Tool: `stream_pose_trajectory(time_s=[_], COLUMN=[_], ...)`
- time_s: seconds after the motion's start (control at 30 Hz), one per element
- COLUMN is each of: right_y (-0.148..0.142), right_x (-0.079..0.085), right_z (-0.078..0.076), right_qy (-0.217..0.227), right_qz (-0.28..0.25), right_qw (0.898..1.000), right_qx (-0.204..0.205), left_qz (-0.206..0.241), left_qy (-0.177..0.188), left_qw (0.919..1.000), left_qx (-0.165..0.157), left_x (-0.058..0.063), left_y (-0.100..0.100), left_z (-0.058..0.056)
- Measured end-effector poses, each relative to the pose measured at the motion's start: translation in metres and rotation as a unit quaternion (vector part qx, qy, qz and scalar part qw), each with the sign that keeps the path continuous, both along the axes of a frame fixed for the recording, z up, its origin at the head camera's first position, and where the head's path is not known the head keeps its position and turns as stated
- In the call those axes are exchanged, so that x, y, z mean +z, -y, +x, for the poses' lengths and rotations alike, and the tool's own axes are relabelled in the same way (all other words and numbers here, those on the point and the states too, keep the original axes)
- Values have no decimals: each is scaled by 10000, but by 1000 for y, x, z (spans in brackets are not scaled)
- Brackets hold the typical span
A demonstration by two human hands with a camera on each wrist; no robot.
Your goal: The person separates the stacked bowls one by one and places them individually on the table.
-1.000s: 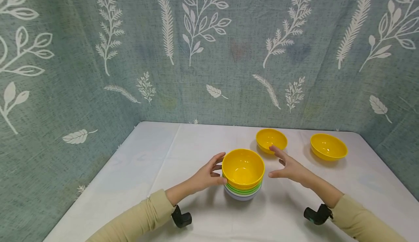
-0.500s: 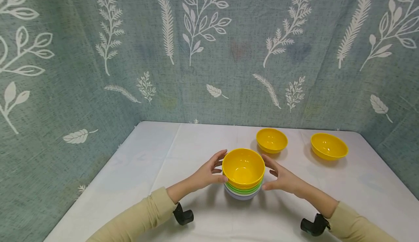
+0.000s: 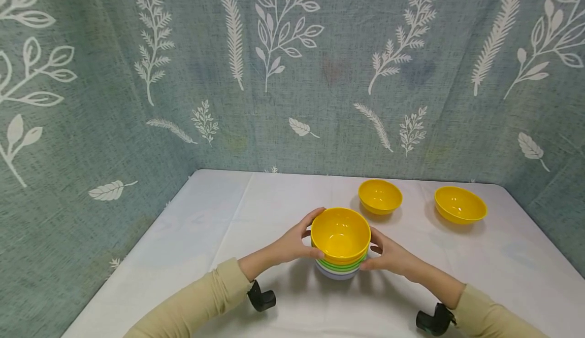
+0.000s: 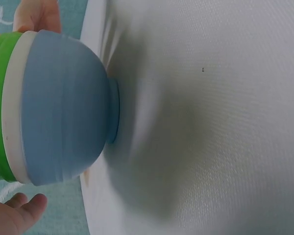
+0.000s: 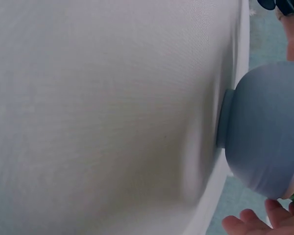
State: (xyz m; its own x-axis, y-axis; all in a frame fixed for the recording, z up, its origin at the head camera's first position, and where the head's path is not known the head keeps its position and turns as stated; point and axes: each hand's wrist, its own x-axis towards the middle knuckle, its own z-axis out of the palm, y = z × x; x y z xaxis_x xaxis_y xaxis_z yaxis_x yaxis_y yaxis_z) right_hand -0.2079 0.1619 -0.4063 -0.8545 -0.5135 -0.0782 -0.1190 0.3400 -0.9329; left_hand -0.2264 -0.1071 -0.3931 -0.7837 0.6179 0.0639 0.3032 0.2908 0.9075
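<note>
A stack of nested bowls stands upright on the table, with a yellow bowl point(image 3: 340, 234) on top. Under it come green bowls point(image 4: 4, 107), a white bowl point(image 4: 17, 107) and a blue bowl point(image 4: 68, 107) at the bottom. My left hand point(image 3: 296, 241) grips the stack's left side, thumb at the near rim of the yellow bowl and fingers round behind. On the opposite side my right hand point(image 3: 388, 254) holds the stack, its thumb low at the front. In the right wrist view its fingertips point(image 5: 274, 205) meet the lower bowls' side.
Two more yellow bowls stand behind on the white-covered table point(image 3: 256, 196): one bowl point(image 3: 379, 196) just beyond the stack, another bowl point(image 3: 459, 204) at the back right. A leaf-patterned curtain point(image 3: 292, 74) hangs behind and at the sides.
My right hand has come in from the right and down onto the stack. My left hand has closed in slightly on its left side. The bowls have stayed in place.
</note>
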Motion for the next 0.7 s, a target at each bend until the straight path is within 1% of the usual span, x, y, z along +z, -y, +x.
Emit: stream_pose_trajectory(time_s=[0.23, 0.37, 0.47, 0.7], right_y=[2, 2, 2, 2], right_x=[0, 1, 0, 0], right_z=[1, 0, 0, 0], right_qy=[63, 84, 96, 86], right_qz=[10, 44, 58, 118], right_qw=[9999, 9999, 9999, 9998], right_qx=[-99, -121, -112, -102], left_qz=[-131, -153, -171, -166], left_qy=[-107, -67, -49, -214], left_qw=[9999, 9999, 9998, 9993], left_qx=[-7, -8, 38, 240], left_x=[2, 2, 3, 1], left_y=[-5, -7, -8, -9], left_z=[1, 1, 1, 1])
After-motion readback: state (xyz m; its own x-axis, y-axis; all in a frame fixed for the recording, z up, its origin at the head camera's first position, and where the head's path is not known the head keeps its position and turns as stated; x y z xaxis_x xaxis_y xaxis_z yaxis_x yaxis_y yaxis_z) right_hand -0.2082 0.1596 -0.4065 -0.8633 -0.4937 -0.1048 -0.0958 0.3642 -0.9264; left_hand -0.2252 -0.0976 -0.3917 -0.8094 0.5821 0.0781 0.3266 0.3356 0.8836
